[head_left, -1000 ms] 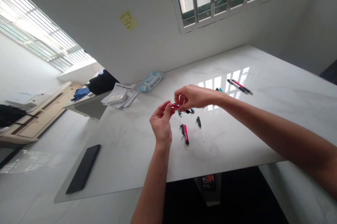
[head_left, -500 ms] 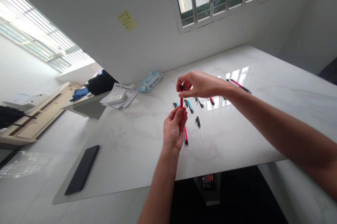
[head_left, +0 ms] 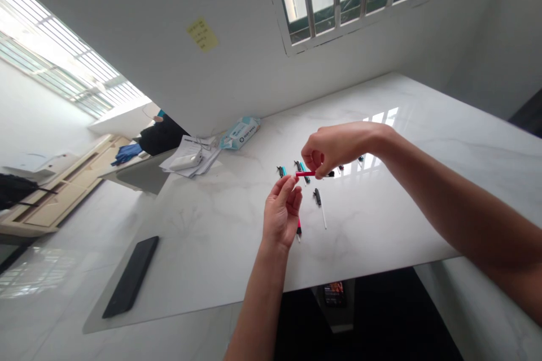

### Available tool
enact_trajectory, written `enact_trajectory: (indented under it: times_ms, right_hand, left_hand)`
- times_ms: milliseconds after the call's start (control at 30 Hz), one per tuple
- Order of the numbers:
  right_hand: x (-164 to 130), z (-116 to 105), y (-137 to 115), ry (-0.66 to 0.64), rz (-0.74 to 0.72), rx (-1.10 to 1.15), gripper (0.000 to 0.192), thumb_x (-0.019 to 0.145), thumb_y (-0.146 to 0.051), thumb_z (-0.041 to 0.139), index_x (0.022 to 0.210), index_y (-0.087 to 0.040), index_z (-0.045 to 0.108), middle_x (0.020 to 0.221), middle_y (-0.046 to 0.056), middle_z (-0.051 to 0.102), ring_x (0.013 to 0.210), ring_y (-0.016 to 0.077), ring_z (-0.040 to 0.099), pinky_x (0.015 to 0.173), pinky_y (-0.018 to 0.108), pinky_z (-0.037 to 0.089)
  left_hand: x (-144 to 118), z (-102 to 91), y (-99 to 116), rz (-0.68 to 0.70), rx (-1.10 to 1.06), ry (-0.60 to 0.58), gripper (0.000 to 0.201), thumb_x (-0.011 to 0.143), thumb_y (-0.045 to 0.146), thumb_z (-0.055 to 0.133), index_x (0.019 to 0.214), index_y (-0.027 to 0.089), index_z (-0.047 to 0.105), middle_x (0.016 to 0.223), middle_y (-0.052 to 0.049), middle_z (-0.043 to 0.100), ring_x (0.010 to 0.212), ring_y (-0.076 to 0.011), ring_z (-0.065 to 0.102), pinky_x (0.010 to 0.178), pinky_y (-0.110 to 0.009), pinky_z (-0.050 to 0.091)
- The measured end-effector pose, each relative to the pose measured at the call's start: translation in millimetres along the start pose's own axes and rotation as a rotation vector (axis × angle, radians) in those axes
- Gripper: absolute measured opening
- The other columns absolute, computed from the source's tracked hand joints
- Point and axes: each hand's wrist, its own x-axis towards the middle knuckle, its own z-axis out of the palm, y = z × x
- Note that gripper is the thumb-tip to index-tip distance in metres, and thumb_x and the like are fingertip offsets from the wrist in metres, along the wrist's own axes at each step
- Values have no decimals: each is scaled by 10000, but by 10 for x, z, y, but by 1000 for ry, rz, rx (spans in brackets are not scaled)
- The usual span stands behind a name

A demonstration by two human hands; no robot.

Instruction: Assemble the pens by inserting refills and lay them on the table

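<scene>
A red pen barrel [head_left: 305, 173] with a black end lies level between my hands above the table. My left hand [head_left: 282, 211] pinches its left tip between thumb and forefinger. Near the black end, my right hand [head_left: 339, 149] grips it with thumb and fingers, the wrist bent over from above. Under my left hand is another red pen part [head_left: 299, 226], partly hidden. A black pen piece with a thin white refill [head_left: 320, 208] rests just right of it. Behind my hands lie black and teal pen parts [head_left: 303, 172], some covered by my right hand.
A blue-and-white wipes pack [head_left: 240, 133] sits at the back by papers [head_left: 201, 168] with a white device on them. A black phone-like slab [head_left: 131, 276] lies at the left table edge. Another phone [head_left: 334, 294] shows below the front edge.
The red pen barrel has turned from upright to level, its black end now pointing right. My right hand has moved right and down with it; my left hand stays nearly in place.
</scene>
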Motion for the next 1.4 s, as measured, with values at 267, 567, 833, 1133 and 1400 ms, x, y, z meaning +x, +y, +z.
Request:
enact_trajectory:
  times_ms: [267, 567, 833, 1133, 1400]
  right_hand:
    - [36, 121, -74, -248, 246, -126, 164, 778, -185, 766, 936, -185, 722, 748, 47, 769, 699, 235, 721, 621, 336, 463]
    - [373, 429, -16, -507, 370, -112, 19, 814, -125, 723, 828, -115, 731, 753, 79, 784, 861, 258, 774, 817, 363, 547]
    - [596, 619, 194, -598, 379, 28, 97, 743, -140, 790, 681, -110, 722, 726, 88, 767, 831, 267, 771, 809, 369, 569]
    - [512, 492, 291, -489, 398, -14, 135, 651, -181, 844, 610, -148, 720, 683, 91, 761, 764, 281, 763, 730, 396, 584]
    - [629, 624, 419, -386, 382, 166, 271, 423, -99, 916, 579, -169, 706, 542, 35, 692, 572, 271, 722, 583, 395, 584]
  left_hand:
    - [-89, -73, -39, 216, 485, -183, 222, 761, 309, 852, 882, 176, 723, 934, -27, 754, 702, -88, 664, 721, -219, 539]
    - [-206, -190, -80, 393, 1245, -303, 262, 979, 301, 535, 1067, 272, 780, 961, -21, 777, 777, -162, 688, 715, -268, 513]
    - [-190, -171, -48, 365, 1316, -331, 101, 960, 272, 570, 960, 260, 671, 946, 16, 783, 771, -153, 717, 750, -270, 523]
    - [-154, -154, -176, 460, 1585, -357, 40, 923, 251, 660, 899, 251, 691, 948, -5, 765, 885, -207, 694, 823, -334, 491]
    - [-129, -125, -131, 455, 1630, -299, 69, 895, 207, 666, 876, 237, 726, 929, -8, 774, 860, -200, 680, 840, -334, 497]
